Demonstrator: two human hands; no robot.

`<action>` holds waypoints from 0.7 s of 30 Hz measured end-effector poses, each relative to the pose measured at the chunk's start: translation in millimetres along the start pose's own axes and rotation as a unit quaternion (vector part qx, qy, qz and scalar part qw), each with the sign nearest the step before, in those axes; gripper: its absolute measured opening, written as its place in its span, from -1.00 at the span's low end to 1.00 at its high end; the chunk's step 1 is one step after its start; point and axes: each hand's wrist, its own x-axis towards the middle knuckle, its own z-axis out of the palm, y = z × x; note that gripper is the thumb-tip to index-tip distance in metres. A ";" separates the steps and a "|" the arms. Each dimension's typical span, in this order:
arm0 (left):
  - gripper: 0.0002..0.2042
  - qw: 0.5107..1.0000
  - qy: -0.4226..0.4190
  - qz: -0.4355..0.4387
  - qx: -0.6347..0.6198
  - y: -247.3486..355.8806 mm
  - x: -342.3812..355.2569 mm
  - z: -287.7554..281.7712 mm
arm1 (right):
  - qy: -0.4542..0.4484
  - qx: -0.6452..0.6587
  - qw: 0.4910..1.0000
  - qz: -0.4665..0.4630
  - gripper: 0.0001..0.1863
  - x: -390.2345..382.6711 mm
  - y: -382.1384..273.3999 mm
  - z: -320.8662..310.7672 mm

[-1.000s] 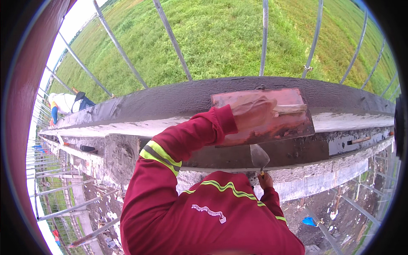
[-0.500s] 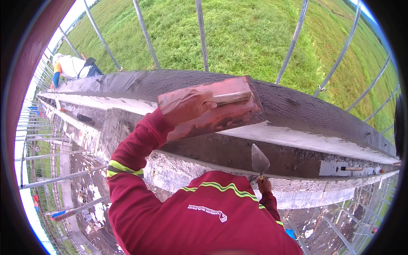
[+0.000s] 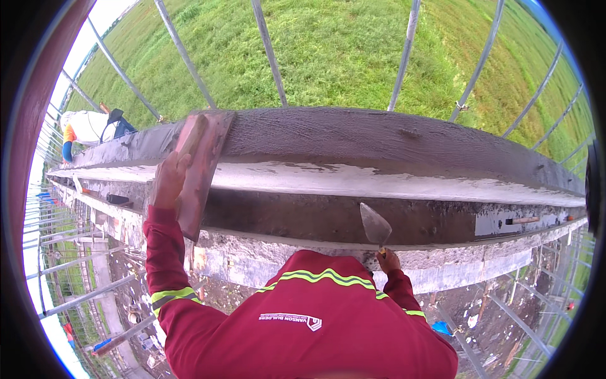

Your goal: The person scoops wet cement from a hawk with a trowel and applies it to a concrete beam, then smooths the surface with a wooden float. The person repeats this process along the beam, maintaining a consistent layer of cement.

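Observation:
My left hand [image 3: 168, 180] is closed round the wooden handle of a wide rectangular plastering float [image 3: 208, 167]. The float stands nearly upright in the picture, across the wall, its reddish, worn handle side showing; whether its far face touches the wall is hidden. Lower right, my right hand [image 3: 389, 260] grips the short handle of a pointed trowel [image 3: 375, 223], its grey blade aimed up and left over the channel. Grey mortar [image 3: 315, 136] with a streaked surface covers the wall's top band. Below it runs a pale strip [image 3: 303, 177], then a dark recessed channel [image 3: 284, 218].
Metal poles [image 3: 404, 57] rise along the wall's far side, with grass beyond. A co-worker [image 3: 95, 129] bends over the wall at far left. A dark-bladed tool [image 3: 117, 199] and a wooden-handled tool [image 3: 522, 220] lie along the channel. Scaffold pipes [image 3: 88, 259] and debris-strewn ground are below.
My left hand has swung the float left and turned it from lying lengthwise to nearly upright. The trowel in my right hand has shifted slightly left, and the view has moved a little.

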 end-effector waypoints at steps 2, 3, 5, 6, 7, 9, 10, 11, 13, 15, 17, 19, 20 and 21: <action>-0.64 1.000 -0.007 0.018 -0.014 26.3 7.3 11.6 | 0.003 0.000 1.000 -0.001 -0.40 3.0 2.9 1.0; -0.64 0.999 -0.018 0.018 -0.046 47.0 11.1 18.2 | 0.010 0.006 1.000 -0.016 -0.40 4.4 3.8 1.1; -0.65 0.997 -0.040 0.052 -0.043 98.8 21.4 31.0 | 0.009 0.015 1.000 -0.012 -0.41 8.2 4.2 1.1; -0.66 0.993 -0.048 0.085 -0.072 125.3 27.1 38.9 | 0.016 0.012 1.000 -0.014 -0.41 9.0 3.7 0.9; -0.67 0.991 -0.071 0.096 -0.062 150.7 32.3 47.8 | 0.020 0.009 1.000 -0.014 -0.41 9.3 2.9 0.3; -0.66 0.979 -0.060 0.168 -0.095 198.6 41.1 68.8 | 0.024 0.014 1.000 -0.011 -0.41 12.1 -0.8 0.1; -0.67 0.974 -0.074 0.184 -0.110 221.0 41.6 78.2 | 0.017 0.011 1.000 -0.008 -0.41 13.4 -1.4 -0.7; -0.68 0.967 -0.086 0.217 -0.105 238.6 39.7 85.1 | 0.015 0.009 1.000 -0.017 -0.41 15.3 -2.3 -1.1; -0.69 0.958 -0.105 0.248 -0.100 251.4 35.6 89.2 | 0.016 0.003 1.000 -0.025 -0.41 16.2 -1.1 0.4; -0.69 0.955 -0.108 0.253 -0.111 247.7 29.3 86.0 | 0.020 0.002 1.000 -0.018 -0.41 16.8 2.6 1.9; -0.69 0.970 -0.099 0.207 -0.082 223.6 26.2 73.8 | 0.038 -0.006 0.998 -0.054 -0.41 18.1 6.2 3.7; -0.69 0.981 -0.077 0.161 -0.076 187.6 20.6 60.0 | 0.034 -0.018 0.998 -0.052 -0.41 15.2 10.8 2.8; -0.69 0.987 -0.056 0.133 -0.077 165.1 18.3 50.6 | 0.023 -0.022 0.998 -0.046 -0.41 15.8 11.6 1.6; -0.69 0.992 -0.043 0.104 -0.056 140.9 16.2 40.8 | 0.017 -0.028 0.999 -0.035 -0.41 16.1 11.6 0.6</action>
